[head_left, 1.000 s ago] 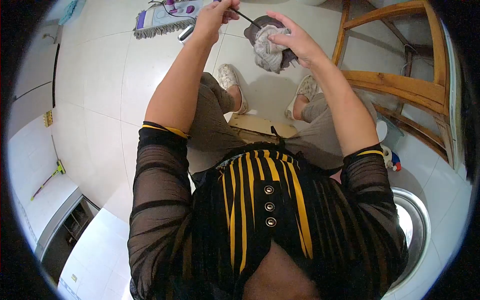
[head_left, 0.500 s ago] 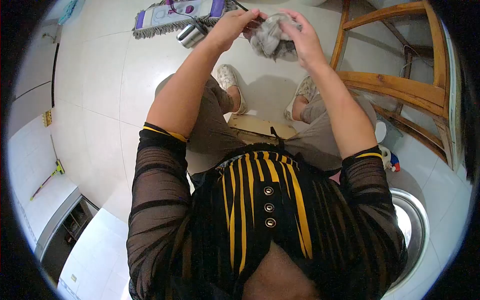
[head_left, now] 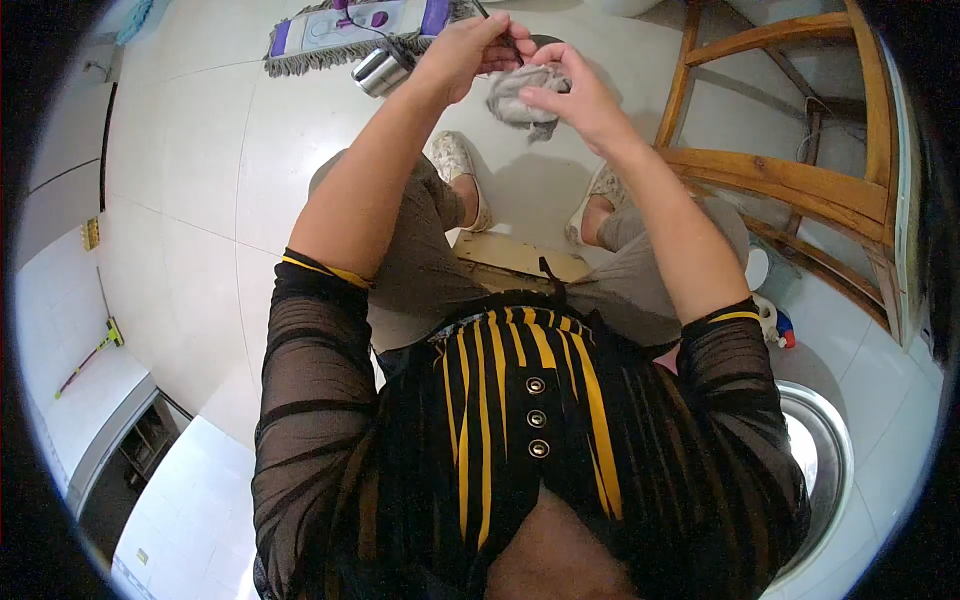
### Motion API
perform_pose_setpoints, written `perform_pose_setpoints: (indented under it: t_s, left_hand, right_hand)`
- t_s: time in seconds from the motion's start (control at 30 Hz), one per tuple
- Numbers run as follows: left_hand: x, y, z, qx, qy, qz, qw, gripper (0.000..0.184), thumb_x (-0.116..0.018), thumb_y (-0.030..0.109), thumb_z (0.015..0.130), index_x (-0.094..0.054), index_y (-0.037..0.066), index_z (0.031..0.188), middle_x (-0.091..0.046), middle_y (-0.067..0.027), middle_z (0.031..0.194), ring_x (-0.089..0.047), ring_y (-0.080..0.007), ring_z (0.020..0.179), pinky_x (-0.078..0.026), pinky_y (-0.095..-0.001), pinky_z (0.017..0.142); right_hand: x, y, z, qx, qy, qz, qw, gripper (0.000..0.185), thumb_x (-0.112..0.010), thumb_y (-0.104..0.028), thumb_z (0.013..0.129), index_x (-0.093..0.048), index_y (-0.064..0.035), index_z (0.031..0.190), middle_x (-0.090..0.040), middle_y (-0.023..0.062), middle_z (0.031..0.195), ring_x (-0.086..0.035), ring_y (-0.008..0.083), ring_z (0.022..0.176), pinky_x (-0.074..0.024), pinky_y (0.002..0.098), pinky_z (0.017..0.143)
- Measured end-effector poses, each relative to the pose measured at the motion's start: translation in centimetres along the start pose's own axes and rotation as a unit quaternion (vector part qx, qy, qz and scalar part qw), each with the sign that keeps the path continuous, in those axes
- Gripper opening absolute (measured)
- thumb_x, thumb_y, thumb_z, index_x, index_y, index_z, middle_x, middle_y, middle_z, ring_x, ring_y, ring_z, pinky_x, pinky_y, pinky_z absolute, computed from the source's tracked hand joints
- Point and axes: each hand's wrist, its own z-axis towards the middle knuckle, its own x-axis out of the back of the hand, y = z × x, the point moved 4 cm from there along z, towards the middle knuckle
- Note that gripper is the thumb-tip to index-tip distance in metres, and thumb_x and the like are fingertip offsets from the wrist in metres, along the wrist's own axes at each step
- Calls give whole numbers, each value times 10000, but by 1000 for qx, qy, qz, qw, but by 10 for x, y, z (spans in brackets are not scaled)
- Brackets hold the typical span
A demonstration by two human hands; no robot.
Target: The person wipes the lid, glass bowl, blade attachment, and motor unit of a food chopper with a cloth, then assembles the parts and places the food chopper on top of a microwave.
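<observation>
The pale floor (head_left: pixel 180 150) is laid with large tiles, thin dark joints running between them. At its far side lies a flat mop head (head_left: pixel 308 40) with purple ends and a grey fringe; just beside it is a silver cylinder (head_left: pixel 378 73). Two pale, patterned shoes, the left (head_left: pixel 453 160) and the right (head_left: pixel 597 200), rest on the tiles. A wooden chair (head_left: pixel 780 170) stands toward the right, with a shiny metal basin (head_left: pixel 841 440) nearer.

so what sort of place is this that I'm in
Probably a tiled room in someone's home, judging by the flat mop, wooden chair and metal basin.
</observation>
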Motion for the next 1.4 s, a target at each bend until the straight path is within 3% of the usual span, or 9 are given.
perform_pose_setpoints:
  t_s: [0.03, 0.33, 0.73, 0.83, 0.93, 1.0, 1.07, 1.23, 1.4]
  left_hand:
    - [0, -3, 1, 10, -9, -13, 1000, 339, -417, 331, 900, -557, 28, 965, -610, -83, 874, -576, -139, 794, -445, -264, 689]
    - [-17, -13, -9, 70, -61, 51, 994, 308, -574, 377, 816, -566, 72, 854, -532, 4, 814, -498, -87, 750, -403, -240, 676]
    - [-3, 18, -7, -42, -100, -32, 994, 329, -377, 336, 913, -497, 59, 1041, -596, -42, 811, -581, -131, 769, -382, -225, 628]
    - [-6, 13, -5, -29, -109, -25, 993, 315, -386, 335, 911, -501, 69, 1036, -596, -39, 816, -581, -135, 787, -391, -233, 639]
    - [-13, 11, -6, -21, -91, -17, 995, 292, -419, 332, 902, -527, 79, 1002, -592, -22, 811, -562, -116, 764, -398, -235, 652]
    - [-11, 7, -6, -20, -79, -12, 997, 276, -441, 327, 896, -541, 84, 981, -588, -12, 803, -549, -106, 748, -401, -235, 660]
    - [-11, 0, -5, -20, -60, 1, 998, 251, -502, 324, 871, -560, 93, 950, -571, 6, 803, -522, -80, 718, -407, -234, 667]
    - [-17, -6, -5, 14, -23, 33, 999, 289, -559, 325, 837, -554, 64, 960, -533, 11, 766, -519, -84, 694, -435, -239, 630]
    - [-20, -13, -1, 58, -59, 7, 997, 271, -540, 295, 852, -516, 40, 942, -569, -42, 820, -578, -146, 743, -448, -265, 626]
  right_hand:
    - [-1, -3, -1, 105, 15, -62, 992, 267, -616, -102, 774, -486, -71, 1005, -527, 41, 961, -508, 120, 930, -420, 271, 794]
    - [13, -1, 1, 76, 113, 30, 990, 233, -611, -161, 783, -502, -41, 950, -558, 47, 871, -517, 106, 801, -432, 244, 721]
    - [81, 18, 6, -30, 358, 331, 873, 244, -573, -144, 814, -482, -52, 1021, -534, 82, 954, -544, 198, 865, -474, 343, 732]
    - [79, 2, 6, 0, 281, 290, 915, 283, -543, -169, 846, -446, -69, 1092, -525, 70, 1028, -517, 191, 967, -440, 378, 807]
    - [42, -16, 1, 19, 149, 226, 962, 227, -596, -140, 800, -503, -70, 995, -546, 34, 911, -539, 141, 843, -449, 295, 756]
    - [19, -22, -2, 77, 43, -21, 996, 228, -614, -131, 783, -509, -68, 975, -548, 14, 896, -527, 112, 837, -434, 263, 754]
    - [18, -11, -1, 50, 38, 63, 996, 216, -615, -113, 772, -510, -66, 955, -549, 3, 905, -516, 89, 841, -423, 232, 751]
    - [19, -22, -1, 194, 132, -166, 958, 161, -583, -77, 754, -525, -56, 903, -563, 45, 874, -527, 137, 827, -414, 263, 761]
    - [28, -6, 5, 166, 195, -122, 959, 152, -564, -58, 755, -521, -43, 900, -557, 63, 887, -529, 167, 809, -416, 281, 762]
